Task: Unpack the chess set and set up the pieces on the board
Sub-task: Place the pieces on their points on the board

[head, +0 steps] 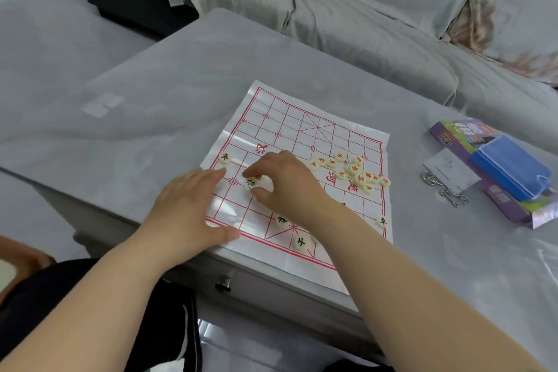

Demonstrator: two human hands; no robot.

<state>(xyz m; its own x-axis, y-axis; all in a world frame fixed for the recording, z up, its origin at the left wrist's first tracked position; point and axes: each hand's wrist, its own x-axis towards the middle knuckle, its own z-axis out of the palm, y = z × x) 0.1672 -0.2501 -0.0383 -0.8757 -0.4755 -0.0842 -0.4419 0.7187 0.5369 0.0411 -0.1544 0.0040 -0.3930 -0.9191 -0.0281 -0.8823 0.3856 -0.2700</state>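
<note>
I see a grey covered table [181, 84] with the paper chess board [302, 130] lying flat near its front edge. To the right, apart from the board, a purple box [510, 208] carries a blue case [513, 166]. The left hand [187, 205] lies flat, fingers straight, pressing the board's near-left corner. The right hand [283, 181] pinches a black-lettered piece [252, 183] on the board's left half. A heap of red-lettered pieces [353, 170] sits by the board's right edge.

Left hand [187, 208] flat, right hand [285, 183] curled.
</note>
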